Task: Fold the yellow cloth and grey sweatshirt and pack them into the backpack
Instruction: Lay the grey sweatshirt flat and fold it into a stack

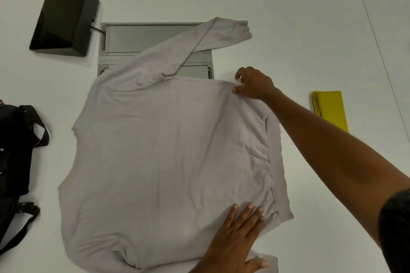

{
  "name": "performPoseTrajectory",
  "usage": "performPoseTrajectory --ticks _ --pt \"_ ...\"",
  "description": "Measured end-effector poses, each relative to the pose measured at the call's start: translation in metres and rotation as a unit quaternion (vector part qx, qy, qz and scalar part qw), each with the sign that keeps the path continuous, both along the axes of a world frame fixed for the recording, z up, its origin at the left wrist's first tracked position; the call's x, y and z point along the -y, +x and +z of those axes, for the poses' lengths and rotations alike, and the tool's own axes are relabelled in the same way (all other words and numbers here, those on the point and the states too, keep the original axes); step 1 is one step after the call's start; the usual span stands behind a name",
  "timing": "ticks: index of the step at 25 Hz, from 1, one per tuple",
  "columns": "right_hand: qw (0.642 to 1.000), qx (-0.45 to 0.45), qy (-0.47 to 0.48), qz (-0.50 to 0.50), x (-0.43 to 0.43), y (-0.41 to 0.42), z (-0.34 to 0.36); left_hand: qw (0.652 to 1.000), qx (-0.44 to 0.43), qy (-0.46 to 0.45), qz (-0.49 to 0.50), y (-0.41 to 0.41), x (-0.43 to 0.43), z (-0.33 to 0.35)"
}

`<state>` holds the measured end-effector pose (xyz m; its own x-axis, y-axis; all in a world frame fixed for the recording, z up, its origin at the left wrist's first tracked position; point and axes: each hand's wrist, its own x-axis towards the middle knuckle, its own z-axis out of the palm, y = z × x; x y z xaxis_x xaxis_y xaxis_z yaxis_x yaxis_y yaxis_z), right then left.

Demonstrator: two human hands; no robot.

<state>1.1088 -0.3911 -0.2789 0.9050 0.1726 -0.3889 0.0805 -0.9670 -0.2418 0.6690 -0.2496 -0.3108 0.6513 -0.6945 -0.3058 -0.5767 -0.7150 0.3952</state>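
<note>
From the head view, the grey sweatshirt (pixel 159 150) lies spread flat on the white desk (pixel 288 6), its hem band toward 3 o'clock. One sleeve (pixel 199 44) stretches toward 1 o'clock over a grey recessed panel (pixel 144 39) in the desk.

The left hand (pixel 239 235) rests palm down on the sweatshirt at 5 o'clock, near the hem. Its fingers (pixel 246 215) are straight and spread, pressing the cloth and gripping nothing. The right hand (pixel 253 83) reaches to the hem corner at 2 o'clock, fingers curled, pinching the sweatshirt's edge.

The yellow cloth (pixel 330 108) lies folded on the desk at 3 o'clock, apart from the sweatshirt. The black backpack (pixel 15 150) sits at 9 o'clock, cut by the picture's edge. A black box (pixel 64 20) stands at 11 o'clock, beside the panel.
</note>
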Motion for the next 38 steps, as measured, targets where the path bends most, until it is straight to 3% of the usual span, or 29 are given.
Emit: performPoseTrajectory --ticks 5,12,15,17,21,25,28,31,34,38 --pt "0.994 -0.085 -0.062 0.022 0.055 -0.017 0.007 0.999 -0.034 -0.012 -0.035 -0.003 0.024 -0.011" --pt "0.996 0.076 -0.05 -0.022 0.075 -0.048 -0.013 0.99 -0.111 -0.083 -0.037 0.009 0.024 -0.005" --pt "0.989 0.135 -0.022 -0.06 0.074 -0.074 -0.011 0.973 -0.149 -0.168 0.056 0.012 0.01 0.007" --pt "0.982 0.173 -0.001 -0.073 0.073 -0.102 -0.005 0.95 -0.084 -0.236 0.186 0.011 -0.016 0.012" --pt "0.98 0.178 0.045 -0.077 0.076 -0.179 0.005 0.843 0.038 -0.258 0.47 0.012 -0.111 0.031" --pt "0.974 0.134 0.097 -0.155 0.091 -0.272 0.012 0.657 0.03 -0.175 0.732 -0.008 -0.225 0.044" --pt "0.96 0.085 0.106 -0.244 0.097 -0.334 0.019 0.526 -0.001 -0.118 0.842 -0.029 -0.29 0.043" --pt "0.938 0.044 0.085 -0.334 0.098 -0.379 0.027 0.434 -0.069 -0.118 0.89 -0.041 -0.334 0.033" --pt "0.892 -0.022 0.096 -0.441 0.101 -0.411 0.02 0.406 -0.149 -0.156 0.888 -0.046 -0.359 0.023" --pt "0.795 -0.11 0.225 -0.552 0.094 -0.434 0.009 0.436 -0.179 -0.168 0.866 -0.047 -0.379 0.014"
